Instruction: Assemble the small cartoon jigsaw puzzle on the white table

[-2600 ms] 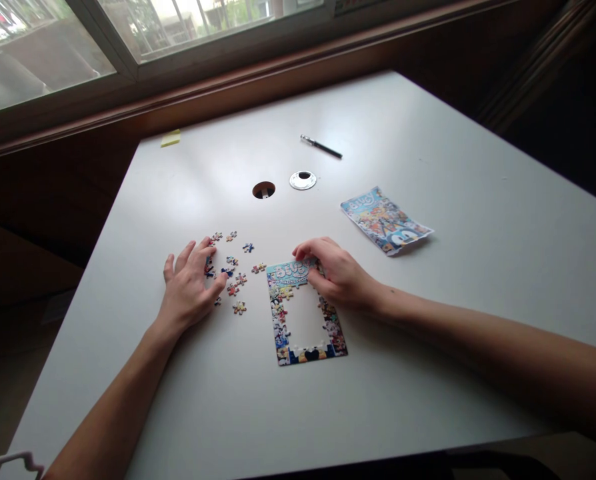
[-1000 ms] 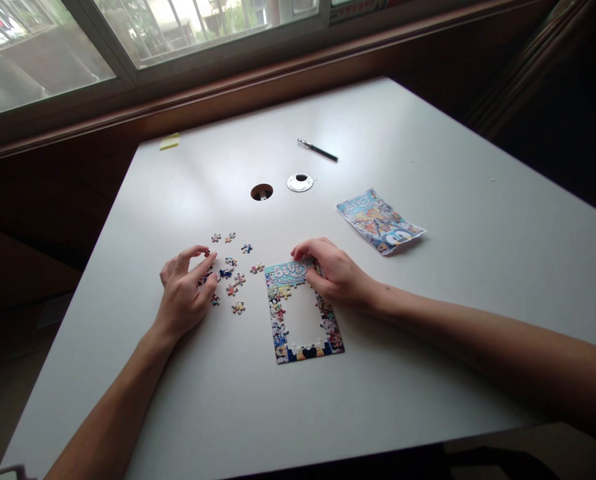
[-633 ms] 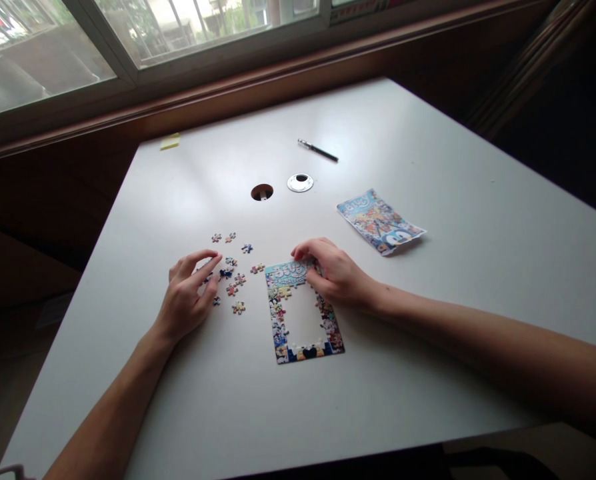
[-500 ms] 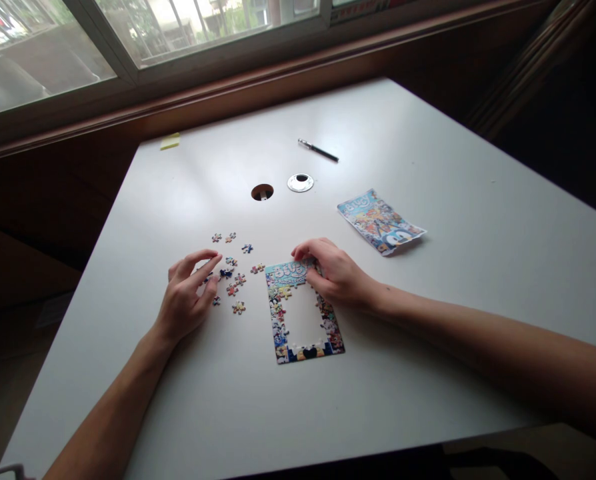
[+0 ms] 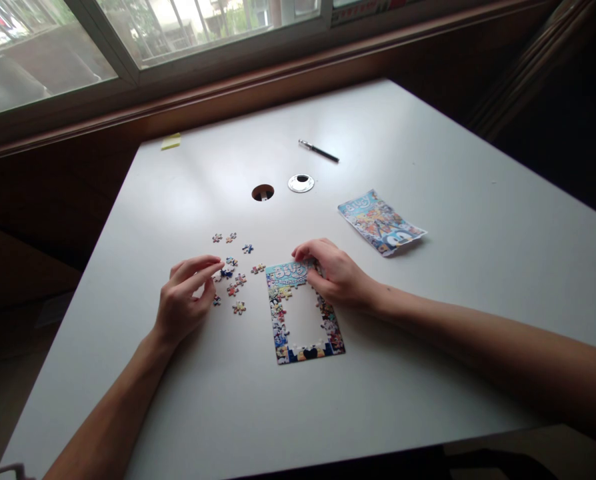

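Note:
The partly assembled jigsaw puzzle lies flat on the white table, its printed border joined round a bare middle. My right hand grips its top right corner, thumb on the printed face and curled fingers at the top edge. To the left, my left hand hovers with fingers stretched and thumb apart, fingertips at a dark blue puzzle piece; whether they touch it I cannot tell. Several loose pieces are scattered there, among them a yellowish piece, a blue piece and a joined-looking pair beside the puzzle.
A creased picture sheet rests beyond my right hand. Farther back are a black pen, a round metal cover and an open cable hole. A yellow sticky note is at the far left edge, below the window.
My left hand has shifted slightly, its fingers drawing closer together beside the dark blue piece. My right hand and the puzzle stay in place.

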